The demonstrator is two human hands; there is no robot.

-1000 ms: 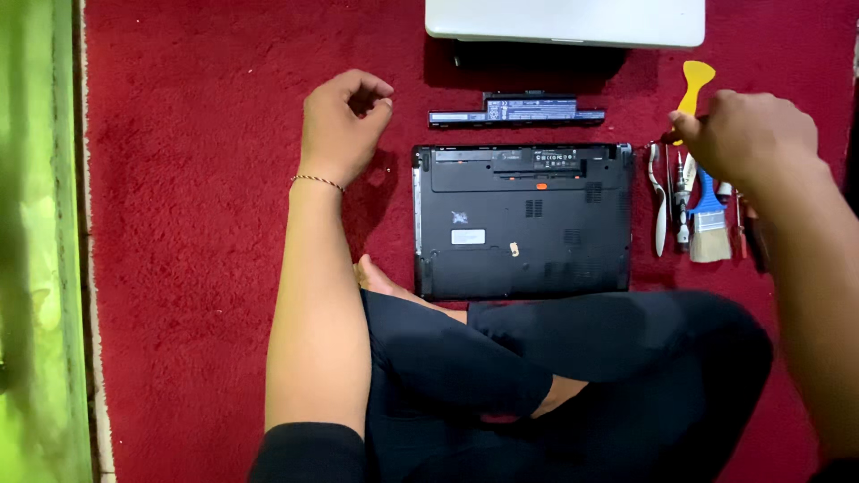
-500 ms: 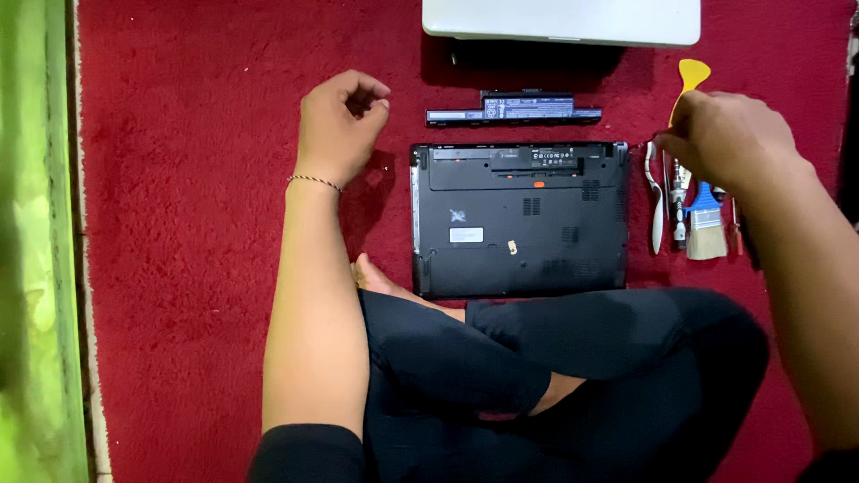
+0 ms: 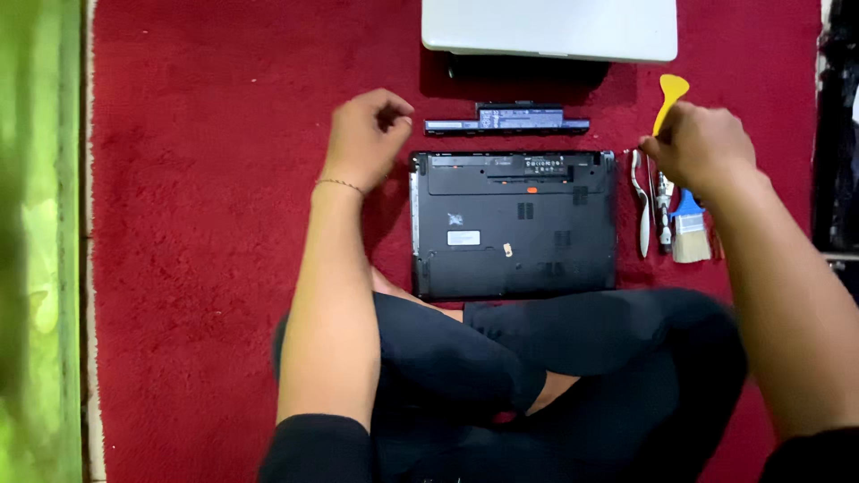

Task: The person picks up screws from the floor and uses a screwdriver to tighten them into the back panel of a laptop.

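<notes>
I look down on a deep red pile carpet (image 3: 206, 179) that covers the floor; along the left edge runs a blurred green strip (image 3: 40, 268), and I sit cross-legged in black trousers at the near side.

My left hand (image 3: 365, 134) rests on the carpet just left of the far-left corner of the laptop, fingers curled loosely into a half-closed fist, gripping nothing; a thin bracelet (image 3: 340, 185) circles the wrist.

My right hand (image 3: 700, 143) is over the row of tools to the right of the laptop, fingers bunched together at the stem of a yellow plastic pry tool (image 3: 671, 94); whether it actually pinches the tool I cannot tell.

The black laptop (image 3: 514, 224) lies underside up in front of my knees, with a small white rectangular label left of centre and an orange latch near its far edge. Just beyond it lies a long black battery bar (image 3: 507, 121) bearing a pale label. Farther off sits a white closed laptop lid (image 3: 550, 27). Near my right hand lie a white curved handle (image 3: 641, 201) and a small blue-handled brush (image 3: 690, 234).
</notes>
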